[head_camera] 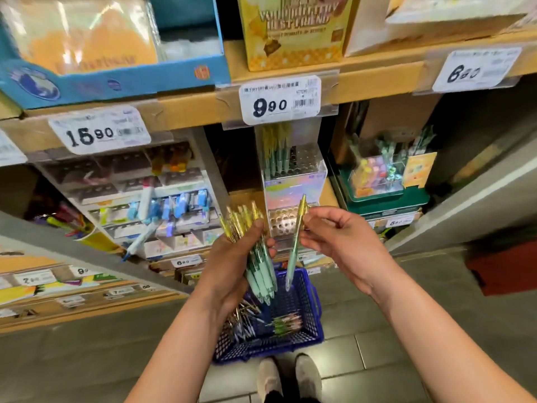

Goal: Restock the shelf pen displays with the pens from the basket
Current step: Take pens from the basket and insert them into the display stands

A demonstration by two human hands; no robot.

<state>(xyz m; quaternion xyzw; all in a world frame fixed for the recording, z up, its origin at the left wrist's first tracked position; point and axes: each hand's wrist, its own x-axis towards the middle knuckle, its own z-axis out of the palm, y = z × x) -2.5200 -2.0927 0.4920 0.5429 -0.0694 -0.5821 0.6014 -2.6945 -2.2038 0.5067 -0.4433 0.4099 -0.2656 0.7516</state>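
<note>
Fingertips [308, 225] of the right hand [343, 245] pinch one mint-green pen [295, 242], near-upright, just below the clear pen display [293, 173] at frame centre; left hand [232, 266] clutches the bundle of matching pens [255, 257].

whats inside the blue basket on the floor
Loose pens lie in the blue basket: a mixed pile at its left and a small green-and-pink cluster nearer the middle. The left hand and its bunch of pens cover the far end.
</note>
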